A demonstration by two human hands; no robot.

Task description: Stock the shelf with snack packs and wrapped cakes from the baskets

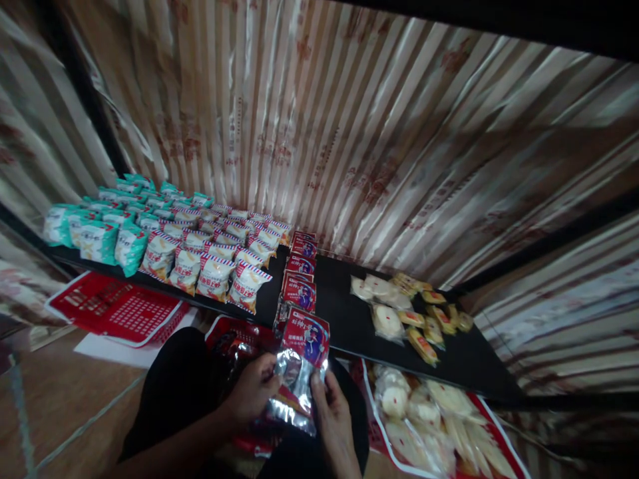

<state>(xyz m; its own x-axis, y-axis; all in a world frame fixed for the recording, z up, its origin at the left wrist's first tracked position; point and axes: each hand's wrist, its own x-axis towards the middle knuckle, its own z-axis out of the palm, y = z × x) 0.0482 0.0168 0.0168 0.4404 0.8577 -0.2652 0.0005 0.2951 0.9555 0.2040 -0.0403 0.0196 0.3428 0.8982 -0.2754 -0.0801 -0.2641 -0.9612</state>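
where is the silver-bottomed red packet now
In the head view, the packet is low, just left of centre, held by the left hand and right hand, near the row of red packets.

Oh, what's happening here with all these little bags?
A seated person's left hand and right hand hold a red-and-silver packet between their fingers, by a black shelf. Similar red packets form a row there. Left of that row stand white bags with striped tops and teal bags; on the right lie clear-wrapped pale items. Lower down, a red basket holds more clear-wrapped pale things.
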